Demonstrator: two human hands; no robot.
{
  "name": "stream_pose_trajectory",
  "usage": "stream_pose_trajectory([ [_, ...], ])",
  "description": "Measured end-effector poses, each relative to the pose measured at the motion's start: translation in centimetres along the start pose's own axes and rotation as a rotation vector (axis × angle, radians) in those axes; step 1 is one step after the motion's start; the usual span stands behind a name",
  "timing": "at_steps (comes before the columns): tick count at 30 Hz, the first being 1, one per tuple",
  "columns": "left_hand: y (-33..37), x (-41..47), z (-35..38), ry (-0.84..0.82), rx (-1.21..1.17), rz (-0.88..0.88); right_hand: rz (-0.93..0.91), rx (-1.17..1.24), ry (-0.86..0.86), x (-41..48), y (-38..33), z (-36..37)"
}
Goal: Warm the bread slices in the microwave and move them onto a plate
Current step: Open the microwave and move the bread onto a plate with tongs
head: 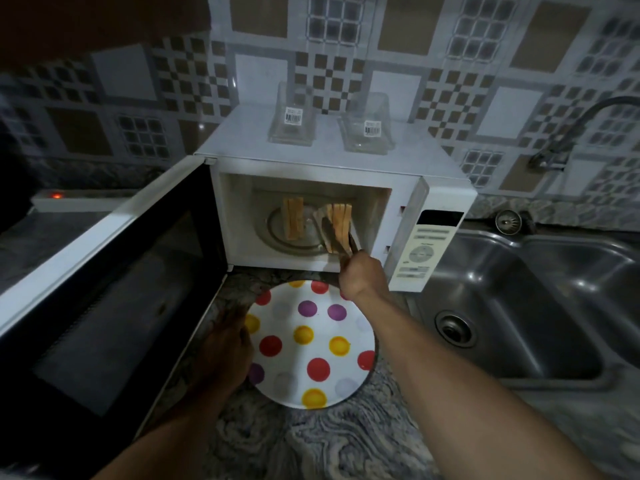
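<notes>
Toasted bread slice [341,225] in tongs [337,237], right hand [362,277].

Open microwave door [104,289] walls the left; plate [311,344] lies bare.

Dim kitchen corner with patterned tile and a marbled desk

The far wall [415,46] is tiled in grey, brown and chequered squares. A grey-swirled stone desk [311,445] runs along the near side, with a steel double sink [519,306] set in at right under a curved tap [581,129]. At far left, a white power strip [79,199] glows red.
</notes>
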State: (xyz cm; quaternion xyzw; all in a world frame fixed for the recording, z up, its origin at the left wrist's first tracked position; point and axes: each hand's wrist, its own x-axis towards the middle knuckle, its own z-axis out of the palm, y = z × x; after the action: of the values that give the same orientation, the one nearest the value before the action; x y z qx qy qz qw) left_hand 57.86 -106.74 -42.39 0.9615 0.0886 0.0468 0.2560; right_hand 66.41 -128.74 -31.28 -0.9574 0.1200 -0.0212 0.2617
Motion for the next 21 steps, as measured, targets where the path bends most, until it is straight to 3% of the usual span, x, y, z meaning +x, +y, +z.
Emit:
stream_pose_trajectory([
  [4, -0.2, -0.3, -0.4, -0.01, -0.029, -0.011, -0.017, 0.042, 0.024, -3.0, 1.3, -0.5],
  [13, 0.5, -3.2, -2.2, -0.191, 0.108, -0.04, -0.096, -0.001, 0.054, -11.5, 4.4, 0.3],
  [21, 0.8, -2.8, -2.7, -0.338, 0.077, -0.08, -0.097, 0.019, 0.008, -17.2, 6.3, 1.4],
])
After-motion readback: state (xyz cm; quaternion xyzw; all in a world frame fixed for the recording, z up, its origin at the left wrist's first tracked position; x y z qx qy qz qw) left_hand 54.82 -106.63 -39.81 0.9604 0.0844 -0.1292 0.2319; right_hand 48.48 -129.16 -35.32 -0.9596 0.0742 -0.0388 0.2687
